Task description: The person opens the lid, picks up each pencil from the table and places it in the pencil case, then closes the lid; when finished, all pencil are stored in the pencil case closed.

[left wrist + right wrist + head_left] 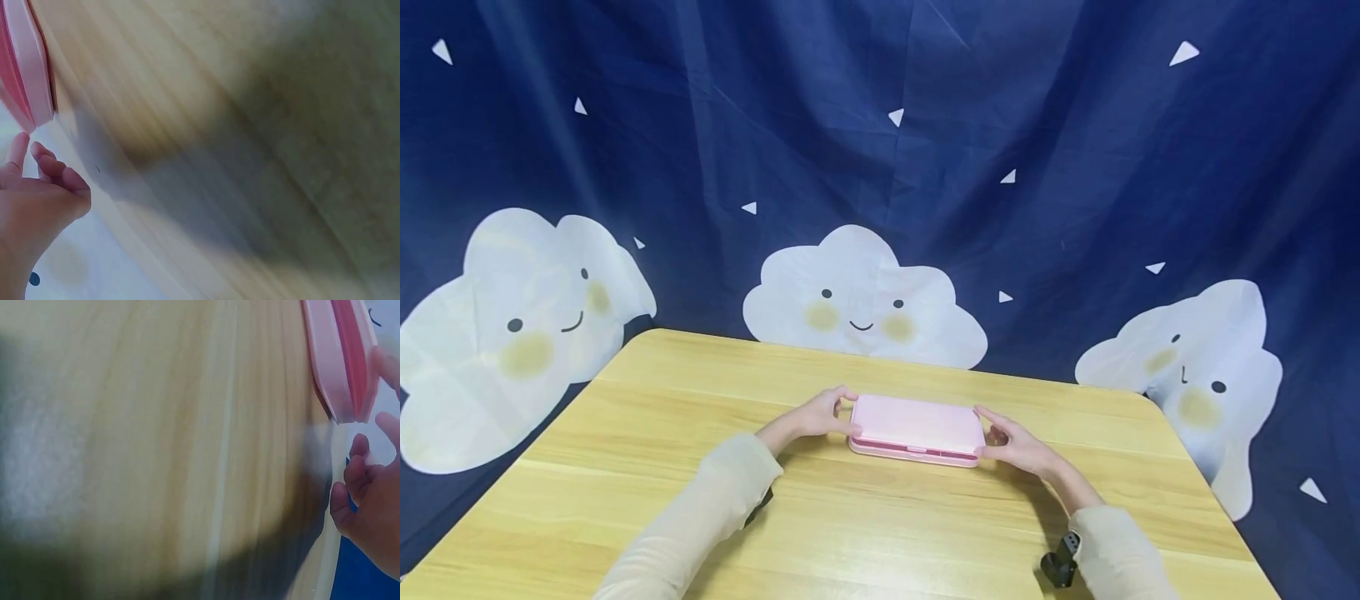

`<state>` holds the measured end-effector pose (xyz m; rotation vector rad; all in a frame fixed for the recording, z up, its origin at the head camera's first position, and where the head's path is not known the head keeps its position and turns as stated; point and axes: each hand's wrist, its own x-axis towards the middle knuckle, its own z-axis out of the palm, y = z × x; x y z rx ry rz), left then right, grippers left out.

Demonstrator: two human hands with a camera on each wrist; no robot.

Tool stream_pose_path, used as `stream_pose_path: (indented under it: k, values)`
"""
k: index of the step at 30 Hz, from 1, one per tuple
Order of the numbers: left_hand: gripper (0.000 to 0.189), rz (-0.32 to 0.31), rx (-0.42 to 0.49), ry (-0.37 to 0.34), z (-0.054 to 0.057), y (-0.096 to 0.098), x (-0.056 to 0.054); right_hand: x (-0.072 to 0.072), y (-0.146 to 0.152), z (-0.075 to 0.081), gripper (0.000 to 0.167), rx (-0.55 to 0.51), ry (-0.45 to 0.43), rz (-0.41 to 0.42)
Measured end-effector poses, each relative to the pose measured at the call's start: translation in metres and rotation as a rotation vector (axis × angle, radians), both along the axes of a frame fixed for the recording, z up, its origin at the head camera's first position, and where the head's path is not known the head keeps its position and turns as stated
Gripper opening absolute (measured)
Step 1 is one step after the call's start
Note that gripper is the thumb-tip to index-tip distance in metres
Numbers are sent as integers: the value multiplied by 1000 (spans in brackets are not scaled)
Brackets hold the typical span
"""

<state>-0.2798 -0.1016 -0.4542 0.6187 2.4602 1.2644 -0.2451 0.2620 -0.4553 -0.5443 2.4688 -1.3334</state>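
Observation:
A flat pink case [917, 421] lies on the wooden table, its lid resting slightly ajar along the front edge, where a small latch tab [917, 450] shows. At its left end my left hand [820, 414] grips the lid, thumb at the front corner and a finger at the back corner. The right hand [1018, 446] holds the other end in the same way. In the left wrist view a fingertip touches the corner of the case [34, 62], with other fingers curled below. The right wrist view shows a darker pink gap in the case side [328, 356]. Its contents are hidden.
The wooden table [820, 533] has rounded far corners. Behind it hangs a dark blue curtain [820, 108] printed with white clouds and triangles. A black wrist device [1060, 562] sits under the right sleeve.

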Motion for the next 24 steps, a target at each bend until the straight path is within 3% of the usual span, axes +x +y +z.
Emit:
stream_pose_path:
  k: [4, 14, 18, 24]
  values:
    - [62, -4, -59, 78, -1, 1, 2, -1, -1, -2, 80, 52, 48, 45]
    - [67, 26, -91, 138, -7, 1, 2, -2, -4, 2, 80, 183, 94, 17]
    - [70, 9, -144, 198, -10, 0, 1, -4, -4, 2, 81, 226, 86, 9]
    - [71, 6, -267, 264, -2, 2, 2, -3, -6, 4, 79, 242, 89, 1]
